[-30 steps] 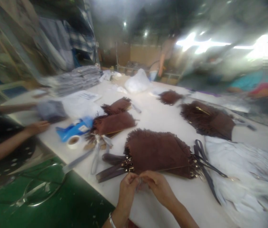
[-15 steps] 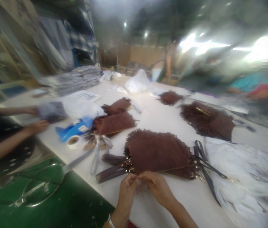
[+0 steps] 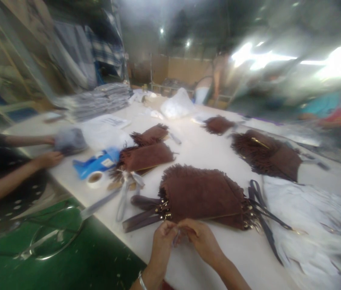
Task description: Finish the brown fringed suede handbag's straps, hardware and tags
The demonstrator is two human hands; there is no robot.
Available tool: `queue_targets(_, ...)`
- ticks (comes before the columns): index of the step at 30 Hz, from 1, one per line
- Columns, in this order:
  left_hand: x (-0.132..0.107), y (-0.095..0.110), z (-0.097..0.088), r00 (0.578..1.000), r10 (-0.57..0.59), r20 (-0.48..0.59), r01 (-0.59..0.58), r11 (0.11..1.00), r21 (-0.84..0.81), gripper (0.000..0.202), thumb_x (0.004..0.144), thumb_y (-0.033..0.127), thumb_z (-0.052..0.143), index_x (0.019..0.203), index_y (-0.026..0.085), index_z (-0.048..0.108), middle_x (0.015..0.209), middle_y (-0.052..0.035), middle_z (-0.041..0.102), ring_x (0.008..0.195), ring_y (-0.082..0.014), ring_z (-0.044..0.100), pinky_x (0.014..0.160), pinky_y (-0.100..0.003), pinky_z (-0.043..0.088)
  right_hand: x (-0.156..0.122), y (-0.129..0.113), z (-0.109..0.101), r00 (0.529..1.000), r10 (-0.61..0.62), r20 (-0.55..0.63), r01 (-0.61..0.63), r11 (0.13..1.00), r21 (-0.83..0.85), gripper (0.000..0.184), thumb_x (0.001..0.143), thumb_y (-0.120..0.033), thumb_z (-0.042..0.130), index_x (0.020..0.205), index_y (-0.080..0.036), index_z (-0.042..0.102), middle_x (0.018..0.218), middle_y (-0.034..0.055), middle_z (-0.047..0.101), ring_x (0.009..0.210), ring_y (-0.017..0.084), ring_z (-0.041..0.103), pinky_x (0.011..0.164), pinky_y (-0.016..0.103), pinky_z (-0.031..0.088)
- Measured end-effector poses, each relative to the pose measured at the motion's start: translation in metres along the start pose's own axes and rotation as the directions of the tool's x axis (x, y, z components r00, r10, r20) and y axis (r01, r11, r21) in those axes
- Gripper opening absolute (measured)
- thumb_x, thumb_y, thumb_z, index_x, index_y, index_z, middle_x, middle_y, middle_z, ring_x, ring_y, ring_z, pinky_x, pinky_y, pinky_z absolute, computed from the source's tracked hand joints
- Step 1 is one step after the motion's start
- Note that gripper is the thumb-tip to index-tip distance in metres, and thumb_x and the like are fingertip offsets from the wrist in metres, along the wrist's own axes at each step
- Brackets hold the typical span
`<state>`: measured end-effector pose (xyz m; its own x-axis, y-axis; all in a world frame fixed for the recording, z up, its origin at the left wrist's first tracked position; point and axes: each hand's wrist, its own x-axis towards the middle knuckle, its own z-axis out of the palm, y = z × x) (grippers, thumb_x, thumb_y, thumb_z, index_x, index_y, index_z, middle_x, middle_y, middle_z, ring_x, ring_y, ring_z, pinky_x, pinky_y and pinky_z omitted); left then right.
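My left hand [image 3: 162, 241] and my right hand [image 3: 199, 238] meet at the near edge of a stack of brown fringed suede bags [image 3: 203, 193]. Fingers of both are pinched together around something small and pale, too blurred to name. Dark brown wrist straps [image 3: 143, 213] with brass clasps stick out from the stack's left side. At its right end are more metal clasps and a black strap [image 3: 267, 235]. A bangle circles my left wrist.
On the left a co-worker's hands [image 3: 48, 159] hold a grey bundle in plastic [image 3: 70, 141]. Nearby lie a blue packet [image 3: 96, 163], a tape roll [image 3: 95, 179] and more brown fringed bags [image 3: 147, 156]. White plastic bags [image 3: 306, 221] cover the right side; other fringed bags [image 3: 282, 159] lie beyond.
The view has shifted slightly, so the table's things sit a little further right. My hands stay pinched together in nearly the same spot. The co-worker's grey bundle has moved slightly.
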<state>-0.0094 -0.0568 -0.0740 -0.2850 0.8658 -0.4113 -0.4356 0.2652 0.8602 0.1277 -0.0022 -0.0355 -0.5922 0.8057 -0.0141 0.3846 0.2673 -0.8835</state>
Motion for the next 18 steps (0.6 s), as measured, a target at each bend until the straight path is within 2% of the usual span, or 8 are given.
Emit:
queue_targets(5,-0.001,0.0,0.0,0.999,0.013,0.03,-0.012,0.999,-0.036,0.035,0.063,0.046,0.076,0.07,0.015,0.063,0.058,-0.0019,0.063,0.048,-0.0118,0.053,0.047,-0.022,0.038,-0.006,0.003,-0.001,1.0,0.006,-0.018,-0.006,1.0,0.017,0.033,0.08,-0.012,0.045,0.097,-0.024,0.071,0.088,0.0003,0.071,0.076,0.016,0.063,0.069,0.024,0.045)
queue_targets(11,-0.001,0.001,0.001,0.999,-0.033,0.007,0.033,0.999,-0.018,0.037,0.061,0.048,0.076,0.069,0.015,0.061,0.056,-0.0017,0.062,0.047,-0.012,0.054,0.045,-0.021,0.037,-0.011,0.003,-0.002,0.998,0.044,-0.043,-0.043,0.999,0.018,0.031,0.088,-0.021,0.046,0.105,-0.025,0.071,0.087,0.0008,0.071,0.067,0.015,0.059,0.064,0.025,0.046)
queue_targets(18,0.0,-0.001,0.0,1.0,0.005,0.007,-0.005,1.0,-0.026,0.036,0.061,0.047,0.076,0.07,0.016,0.062,0.055,-0.0007,0.061,0.046,-0.0115,0.052,0.045,-0.021,0.037,-0.011,-0.002,0.0,0.999,-0.05,-0.003,0.05,0.997,-0.055,0.033,0.085,-0.014,0.046,0.102,-0.026,0.071,0.088,0.0016,0.072,0.08,0.018,0.064,0.075,0.027,0.048)
